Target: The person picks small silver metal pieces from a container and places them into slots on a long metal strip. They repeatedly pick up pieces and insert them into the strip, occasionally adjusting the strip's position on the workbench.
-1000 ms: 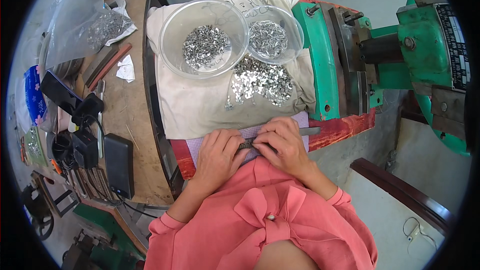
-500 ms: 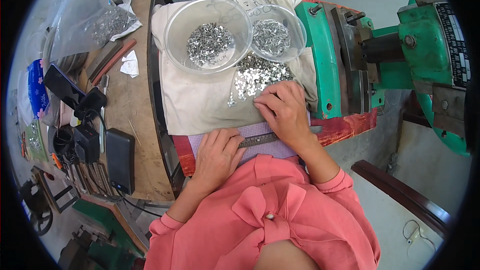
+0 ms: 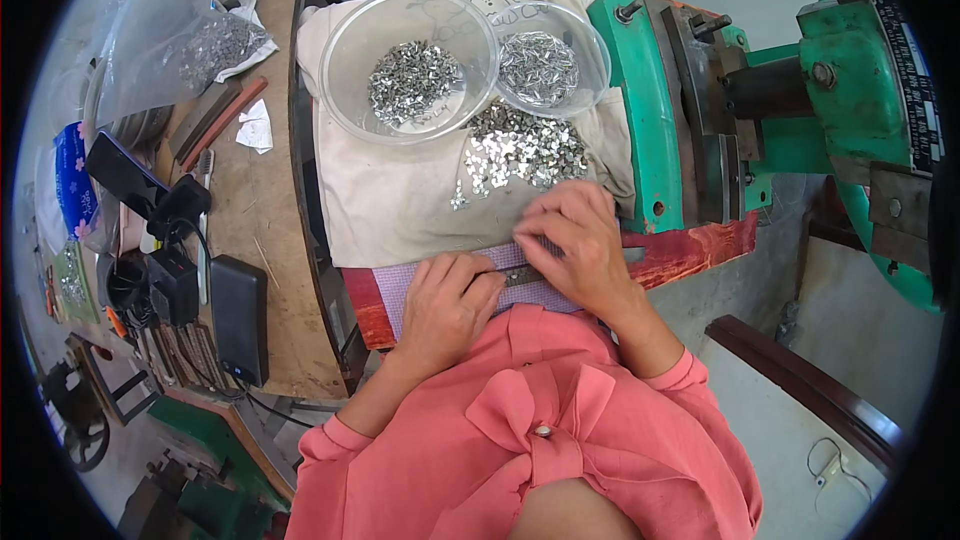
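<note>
A dark metal strip with marks along it (image 3: 522,275) lies on the purple checked cloth (image 3: 388,285) in front of me. My left hand (image 3: 447,302) is closed at the strip's left end, its curled fingers hiding that end. Over the strip's right part hovers my right hand (image 3: 575,245), thumb and fingers drawn together; anything between them is too small to make out. Just beyond it, a pile of small shiny metal pieces (image 3: 520,152) is spread on the beige cloth (image 3: 370,205).
Behind the pile stand a large clear tub (image 3: 335,90) and a smaller one (image 3: 602,65), both holding small metal parts. A green machine (image 3: 655,155) borders the right. On the left, a wooden bench (image 3: 290,240) carries a phone (image 3: 125,170), black box (image 3: 240,315) and plastic bag (image 3: 160,50).
My right hand has drawn back from the edge of the metal pile toward the strip. My left hand has shifted slightly right along the strip, closer to the right hand.
</note>
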A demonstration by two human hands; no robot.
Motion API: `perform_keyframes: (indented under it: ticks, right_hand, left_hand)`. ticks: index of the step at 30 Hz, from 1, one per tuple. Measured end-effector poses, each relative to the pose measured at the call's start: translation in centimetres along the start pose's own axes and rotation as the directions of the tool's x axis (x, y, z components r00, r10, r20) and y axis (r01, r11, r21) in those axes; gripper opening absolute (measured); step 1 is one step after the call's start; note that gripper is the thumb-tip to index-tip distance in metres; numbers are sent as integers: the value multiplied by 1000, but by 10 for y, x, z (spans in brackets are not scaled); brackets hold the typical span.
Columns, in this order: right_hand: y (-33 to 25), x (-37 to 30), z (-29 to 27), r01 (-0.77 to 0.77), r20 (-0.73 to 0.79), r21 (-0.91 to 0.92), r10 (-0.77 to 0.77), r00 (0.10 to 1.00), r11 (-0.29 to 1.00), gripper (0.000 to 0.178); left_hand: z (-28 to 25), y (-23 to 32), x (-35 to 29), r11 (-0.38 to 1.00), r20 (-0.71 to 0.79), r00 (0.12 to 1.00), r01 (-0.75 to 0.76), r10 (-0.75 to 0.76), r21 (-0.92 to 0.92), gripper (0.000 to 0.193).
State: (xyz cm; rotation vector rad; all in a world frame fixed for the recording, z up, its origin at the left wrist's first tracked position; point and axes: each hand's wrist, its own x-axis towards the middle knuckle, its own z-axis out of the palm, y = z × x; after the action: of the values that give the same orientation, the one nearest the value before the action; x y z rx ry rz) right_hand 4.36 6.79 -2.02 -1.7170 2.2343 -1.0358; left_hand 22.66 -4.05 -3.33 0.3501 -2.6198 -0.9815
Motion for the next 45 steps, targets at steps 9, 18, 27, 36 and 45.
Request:
perform_keyframes:
  ticks: [9,18,27,36,45]
  right_hand:
    - [-8,-41,-4,-20,33,67,18,999,998,19]
    - [12,13,4,-28,-105,-12,27,994,1000,16]
    - [11,27,15,36,-12,-139,-38,999,990,10]
    - [12,30,18,58,-4,-127,-59,998,990,9]
    - [10,21,14,2,-62,-70,-6,998,998,14]
  left_hand:
    - [2,4,3,999,-3,1000,22,-22,-23,19]
    - [5,3,0,998,-28,998,59,-60,-30,20]
    - [2,4,1,996,19,997,71,-71,-44,26]
    - [10,6,8,999,37,999,34,-32,-30,23]
    - [17,5,7,999,-14,999,34,-34,0,20]
